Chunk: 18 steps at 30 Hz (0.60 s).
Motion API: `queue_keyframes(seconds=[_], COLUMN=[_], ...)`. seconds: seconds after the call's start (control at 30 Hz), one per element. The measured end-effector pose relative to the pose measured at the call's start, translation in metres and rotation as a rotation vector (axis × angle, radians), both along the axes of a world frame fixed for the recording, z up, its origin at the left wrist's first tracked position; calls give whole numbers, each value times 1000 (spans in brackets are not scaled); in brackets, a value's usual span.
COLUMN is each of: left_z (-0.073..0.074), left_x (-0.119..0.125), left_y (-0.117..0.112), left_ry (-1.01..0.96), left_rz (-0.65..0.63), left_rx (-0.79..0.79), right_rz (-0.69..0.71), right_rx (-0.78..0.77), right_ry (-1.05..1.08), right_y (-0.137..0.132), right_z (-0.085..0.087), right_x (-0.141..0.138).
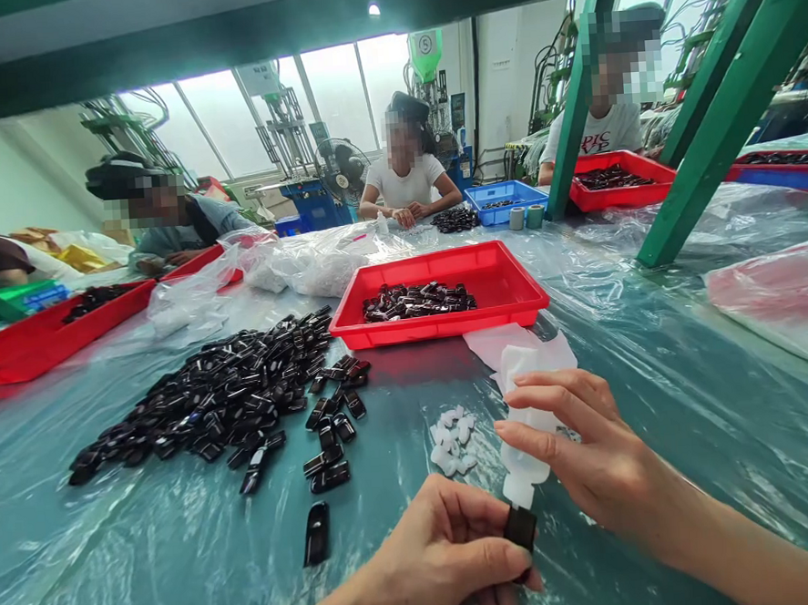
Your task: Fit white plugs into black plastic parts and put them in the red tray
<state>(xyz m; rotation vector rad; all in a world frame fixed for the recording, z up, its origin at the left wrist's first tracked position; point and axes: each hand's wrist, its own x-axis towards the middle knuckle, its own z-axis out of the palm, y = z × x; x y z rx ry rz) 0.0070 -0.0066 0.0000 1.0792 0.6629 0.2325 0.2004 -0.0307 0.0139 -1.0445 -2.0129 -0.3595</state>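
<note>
My left hand [453, 546] pinches a small black plastic part [520, 525] between thumb and fingers, low in the view. Tipped nozzle-down, a white squeeze bottle [524, 469] is gripped by my right hand [610, 472]. The nozzle end meets the top of the black part; whether anything comes out cannot be made out. Left of the bottle lies a cluster of small white pieces [454, 441]. One glossy black part [316, 534] sits alone left of my left hand. Beyond it spreads a large pile of similar black parts [211, 396]. Behind the bottle is crumpled white tissue [482, 348].
A red tray [439, 329] with black parts stands ahead. Plastic sheeting [656, 397] covers the table. Green posts [717, 165] rise at the right, and a beam crosses overhead. Several co-workers sit around the table, near more red trays [57, 337] and a blue tray [507, 191].
</note>
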Motion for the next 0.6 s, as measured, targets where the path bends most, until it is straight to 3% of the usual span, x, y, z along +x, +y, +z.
queue_keyframes(seconds=[0.37, 0.6], left_z=[4, 3], left_x=[1, 1], left_y=[2, 3], left_ry=[6, 7], left_rz=[34, 60], left_rx=[28, 30], right_rz=[-66, -79], right_rx=[12, -92], right_ry=[-88, -83], right_y=[-3, 2], right_z=[-3, -4], right_x=[4, 8])
